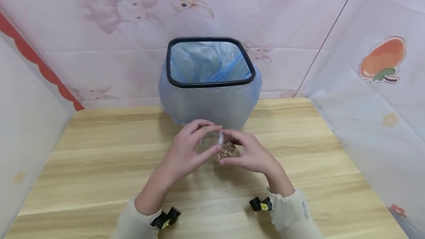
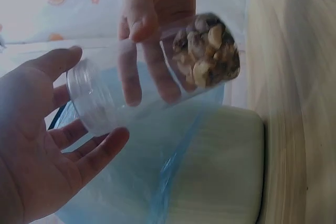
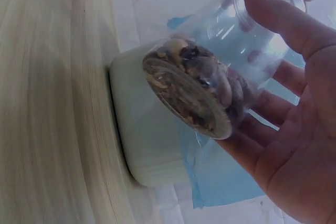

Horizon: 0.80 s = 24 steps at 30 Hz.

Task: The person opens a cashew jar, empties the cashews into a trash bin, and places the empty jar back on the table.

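A clear plastic jar (image 2: pixel 94 98) is held above the wooden table in front of a bin. Brown and tan pieces (image 2: pixel 207 53), perhaps shelled nuts, fill its bottom end. My right hand (image 1: pixel 250 152) grips the jar's body, thumb on one side and fingers on the other. At the ridged neck end my left hand (image 1: pixel 186 150) holds the rim between thumb and fingers. The jar is tilted, with its mouth end toward the left hand and higher than its base. Whether a clear lid sits on the neck I cannot tell.
The pale bin (image 1: pixel 212 100) with a black rim frame (image 1: pixel 212 85) and a blue bag liner (image 1: pixel 207 60) stands at the table's back. Beneath both hands spreads the wood-grain table (image 1: pixel 106 158). Printed sheets (image 1: pixel 285 10) wall the back and sides.
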Motion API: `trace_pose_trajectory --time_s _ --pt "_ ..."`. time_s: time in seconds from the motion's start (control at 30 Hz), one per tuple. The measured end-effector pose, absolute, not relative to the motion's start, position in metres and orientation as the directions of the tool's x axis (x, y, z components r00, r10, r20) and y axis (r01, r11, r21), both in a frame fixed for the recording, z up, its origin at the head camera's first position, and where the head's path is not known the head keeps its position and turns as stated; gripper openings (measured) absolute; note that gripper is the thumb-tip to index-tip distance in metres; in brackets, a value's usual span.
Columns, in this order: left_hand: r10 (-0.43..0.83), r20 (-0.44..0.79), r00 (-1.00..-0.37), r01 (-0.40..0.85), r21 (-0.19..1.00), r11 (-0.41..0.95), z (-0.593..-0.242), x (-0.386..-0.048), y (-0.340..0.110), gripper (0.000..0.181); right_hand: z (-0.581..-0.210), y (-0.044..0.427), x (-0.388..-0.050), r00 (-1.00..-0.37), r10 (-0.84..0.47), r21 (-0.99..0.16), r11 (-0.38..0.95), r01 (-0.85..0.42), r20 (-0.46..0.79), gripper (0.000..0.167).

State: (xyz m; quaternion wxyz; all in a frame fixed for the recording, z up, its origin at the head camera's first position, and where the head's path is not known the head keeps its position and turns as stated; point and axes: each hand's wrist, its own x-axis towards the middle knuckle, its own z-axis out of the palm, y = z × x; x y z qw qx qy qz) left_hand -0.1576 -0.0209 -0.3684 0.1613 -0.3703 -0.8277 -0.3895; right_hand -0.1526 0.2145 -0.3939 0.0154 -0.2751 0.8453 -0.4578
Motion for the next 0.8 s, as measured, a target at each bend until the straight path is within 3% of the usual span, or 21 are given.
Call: trace_pose_trajectory --time_s 0.2,0.47,0.8 --pt "0.561 0.525 -0.64 0.765 0.502 0.403 -0.367 -0.157 -0.021 0.048 -0.397 0.218 -0.146 -0.859 -0.452 -0.776 0.442 -0.451 0.241 0.075" --pt "0.616 0.529 -0.583 0.807 0.467 0.362 -0.364 -0.16 -0.027 0.05 -0.395 0.218 -0.147 -0.826 -0.515 -0.822 0.353 -0.448 0.229 0.071" --pt "0.514 0.649 -0.561 0.825 0.489 0.282 -0.364 -0.162 -0.031 0.034 -0.397 0.207 -0.15 -0.778 -0.585 -0.85 0.268 -0.453 0.23 0.079"
